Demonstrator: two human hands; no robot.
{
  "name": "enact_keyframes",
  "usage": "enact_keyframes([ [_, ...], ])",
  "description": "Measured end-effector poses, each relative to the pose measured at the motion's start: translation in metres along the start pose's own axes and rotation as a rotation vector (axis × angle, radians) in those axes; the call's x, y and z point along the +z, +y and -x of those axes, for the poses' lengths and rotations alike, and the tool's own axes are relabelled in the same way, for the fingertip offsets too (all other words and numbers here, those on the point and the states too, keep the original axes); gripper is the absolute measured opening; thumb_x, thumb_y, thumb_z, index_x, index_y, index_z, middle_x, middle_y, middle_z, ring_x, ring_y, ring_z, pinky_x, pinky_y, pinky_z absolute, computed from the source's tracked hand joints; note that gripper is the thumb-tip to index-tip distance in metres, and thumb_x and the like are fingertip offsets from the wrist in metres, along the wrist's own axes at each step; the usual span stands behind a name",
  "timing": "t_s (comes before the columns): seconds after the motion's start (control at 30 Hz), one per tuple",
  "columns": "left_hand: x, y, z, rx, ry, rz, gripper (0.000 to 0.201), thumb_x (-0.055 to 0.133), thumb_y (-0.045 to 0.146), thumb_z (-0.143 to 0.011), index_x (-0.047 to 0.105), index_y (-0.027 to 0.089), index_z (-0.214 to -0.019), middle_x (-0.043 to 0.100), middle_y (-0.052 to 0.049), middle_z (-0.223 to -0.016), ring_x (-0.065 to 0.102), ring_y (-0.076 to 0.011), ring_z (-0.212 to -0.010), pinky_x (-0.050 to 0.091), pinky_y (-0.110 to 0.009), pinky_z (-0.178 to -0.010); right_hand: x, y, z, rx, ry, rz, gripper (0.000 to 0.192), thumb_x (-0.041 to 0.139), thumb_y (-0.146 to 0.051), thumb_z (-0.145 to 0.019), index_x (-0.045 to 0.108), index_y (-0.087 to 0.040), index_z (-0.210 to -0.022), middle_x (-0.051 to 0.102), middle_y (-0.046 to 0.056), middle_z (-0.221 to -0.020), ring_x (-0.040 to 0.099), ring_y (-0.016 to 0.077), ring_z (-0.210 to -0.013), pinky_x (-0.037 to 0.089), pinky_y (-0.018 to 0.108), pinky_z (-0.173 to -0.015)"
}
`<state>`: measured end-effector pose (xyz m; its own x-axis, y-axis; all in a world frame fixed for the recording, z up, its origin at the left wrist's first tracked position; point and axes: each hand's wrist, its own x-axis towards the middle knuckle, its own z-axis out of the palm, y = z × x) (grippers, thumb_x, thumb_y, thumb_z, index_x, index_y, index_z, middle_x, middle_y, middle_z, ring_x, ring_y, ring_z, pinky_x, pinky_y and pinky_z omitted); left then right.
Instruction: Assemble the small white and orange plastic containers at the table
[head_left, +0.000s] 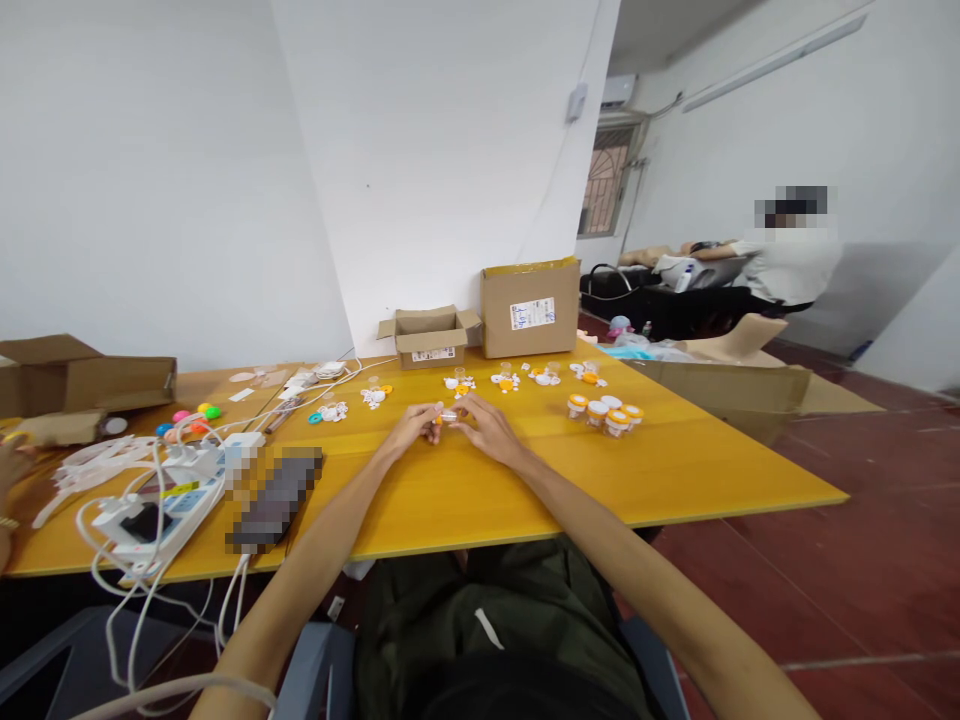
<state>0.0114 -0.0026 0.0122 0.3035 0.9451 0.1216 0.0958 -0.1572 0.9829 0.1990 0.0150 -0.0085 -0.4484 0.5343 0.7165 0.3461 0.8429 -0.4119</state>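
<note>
Between both hands, just above the yellow table, is a small clear plastic container with an orange part. My left hand pinches its orange end, and my right hand has its fingers closed on the clear end. Fingers cover much of it, so its details cannot be made out. Behind the hands lie small piles of white and orange plastic parts, some with clear cups. To the right stands a group of several clear jars with orange and white lids.
An open small carton and a taller cardboard box stand at the back. On the left are a power strip with tangled cables, a dark phone and coloured balls. Another person's hand shows at the left edge; someone sits far right.
</note>
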Motion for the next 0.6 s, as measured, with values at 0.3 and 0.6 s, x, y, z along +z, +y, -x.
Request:
enact_keyframes([
  [0.3, 0.0012, 0.0023, 0.0012, 0.027, 0.002, 0.011, 0.048, 0.067, 0.063, -0.074, 0.058, 0.017, -0.068, 0.052, 0.004, -0.052, 0.052, -0.0093, -0.047, 0.042, -0.023, -0.051, 0.0014, 0.0006, 0.0000, 0.111, -0.013, -0.031, 0.012, 0.062, -0.033, -0.087, 0.066, -0.022, -0.091, 0.069, 0.005, -0.087, 0.062, 0.0187, -0.079, 0.049, 0.030, -0.075],
  [0.6, 0.0029, 0.0052, 0.0027, 0.037, -0.014, 0.003, 0.048, 0.069, 0.063, -0.072, 0.057, 0.017, -0.068, 0.052, 0.004, -0.051, 0.050, -0.0088, -0.047, 0.040, -0.022, -0.050, 0.0048, 0.0009, -0.0003, 0.175, -0.031, -0.054, 0.019, 0.057, -0.037, -0.092, 0.065, -0.021, -0.088, 0.070, 0.004, -0.085, 0.062, 0.0160, -0.073, 0.048, 0.027, -0.071],
])
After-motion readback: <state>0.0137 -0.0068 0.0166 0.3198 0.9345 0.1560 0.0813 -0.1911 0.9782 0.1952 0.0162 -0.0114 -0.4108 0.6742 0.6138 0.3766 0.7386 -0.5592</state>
